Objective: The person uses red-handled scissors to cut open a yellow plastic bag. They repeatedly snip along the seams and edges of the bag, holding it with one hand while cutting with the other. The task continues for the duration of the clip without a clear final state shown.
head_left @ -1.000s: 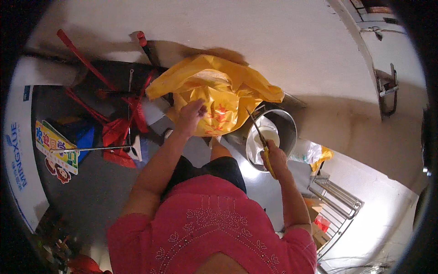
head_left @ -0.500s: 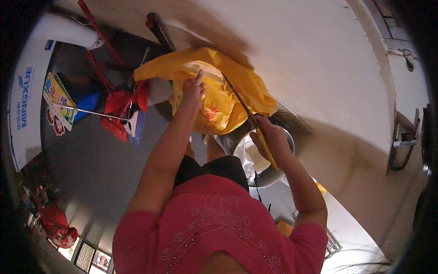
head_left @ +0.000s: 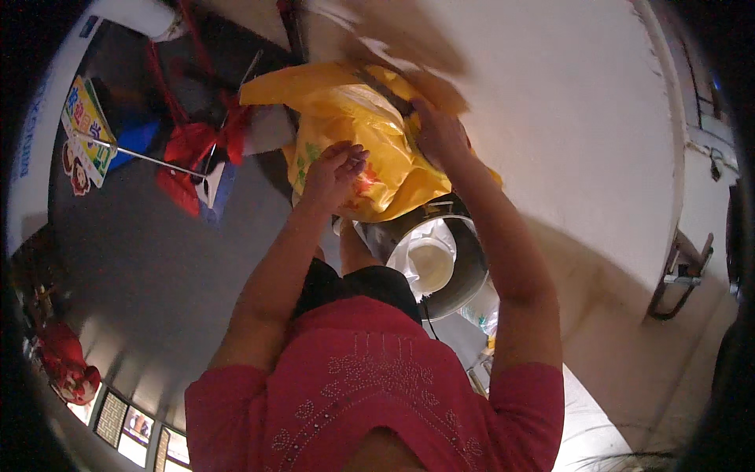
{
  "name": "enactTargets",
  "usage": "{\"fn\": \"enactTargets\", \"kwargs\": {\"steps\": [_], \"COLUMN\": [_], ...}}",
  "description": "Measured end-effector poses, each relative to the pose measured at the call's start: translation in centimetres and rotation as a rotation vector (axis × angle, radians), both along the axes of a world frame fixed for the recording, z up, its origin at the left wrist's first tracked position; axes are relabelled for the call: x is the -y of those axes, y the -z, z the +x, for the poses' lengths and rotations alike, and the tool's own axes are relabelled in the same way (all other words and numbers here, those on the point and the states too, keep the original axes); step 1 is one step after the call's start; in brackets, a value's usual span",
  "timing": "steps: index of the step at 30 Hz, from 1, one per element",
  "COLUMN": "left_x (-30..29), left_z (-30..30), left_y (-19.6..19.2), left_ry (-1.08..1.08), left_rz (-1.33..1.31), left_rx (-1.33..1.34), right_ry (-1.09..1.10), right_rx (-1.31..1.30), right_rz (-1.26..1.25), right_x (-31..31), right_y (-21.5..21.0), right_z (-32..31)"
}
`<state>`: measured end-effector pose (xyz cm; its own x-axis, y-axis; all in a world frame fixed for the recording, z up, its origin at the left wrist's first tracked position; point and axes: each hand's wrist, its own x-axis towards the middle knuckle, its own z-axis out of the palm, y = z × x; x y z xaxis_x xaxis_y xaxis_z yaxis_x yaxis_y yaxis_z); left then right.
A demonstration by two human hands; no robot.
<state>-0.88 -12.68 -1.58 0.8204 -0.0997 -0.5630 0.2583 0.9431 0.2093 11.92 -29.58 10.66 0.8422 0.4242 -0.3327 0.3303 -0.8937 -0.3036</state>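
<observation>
1. Head view, your left hand (head_left: 336, 173): in front of the yellow bag, fingers loosely curled. Can't tell whether it touches the bag or pinches anything.
2. Your right hand (head_left: 440, 135): farther out than the left, closed round a tool at the bag's right side. A long dark blade (head_left: 384, 89) sticks out from it, slanting far and left across the bag's top. Grip end not clear against the yellow.
3. Yellow bag (head_left: 381, 193): ahead of you, between your hands and the wall (head_left: 550, 118). Creased, bulging, red and green print on the near face, a paler strip showing along its far part.
4. Metal pot (head_left: 470, 271): just near and right of the bag, partly behind your right forearm. White plastic (head_left: 403, 256) and a round pale container (head_left: 432, 266) sit inside.
5. Left of the bag: red cleaning gear (head_left: 189, 149) on the grey floor (head_left: 141, 259), with a thin metal rod (head_left: 149, 156) crossing left to right. Colourful sign (head_left: 88, 130) farther left, blue item (head_left: 135, 145) just beside it.
</observation>
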Motion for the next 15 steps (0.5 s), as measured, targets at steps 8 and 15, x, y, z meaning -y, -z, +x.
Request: {"fn": "enactTargets", "kwargs": {"steps": [8, 15], "left_x": [-6.2, -12.4], "left_z": [-4.1, -6.6], "left_y": [-1.8, 0.2], "left_ry": [0.058, 0.199], "left_rz": [0.302, 0.731], "left_rx": [0.009, -0.121], "right_ry": [-0.021, 0.195], "right_rx": [0.055, -0.032], "right_rz": [0.049, 0.333], "right_x": [-3.6, 0.4], "right_y": [8.7, 16.9], "right_z": [4.4, 5.7]}}
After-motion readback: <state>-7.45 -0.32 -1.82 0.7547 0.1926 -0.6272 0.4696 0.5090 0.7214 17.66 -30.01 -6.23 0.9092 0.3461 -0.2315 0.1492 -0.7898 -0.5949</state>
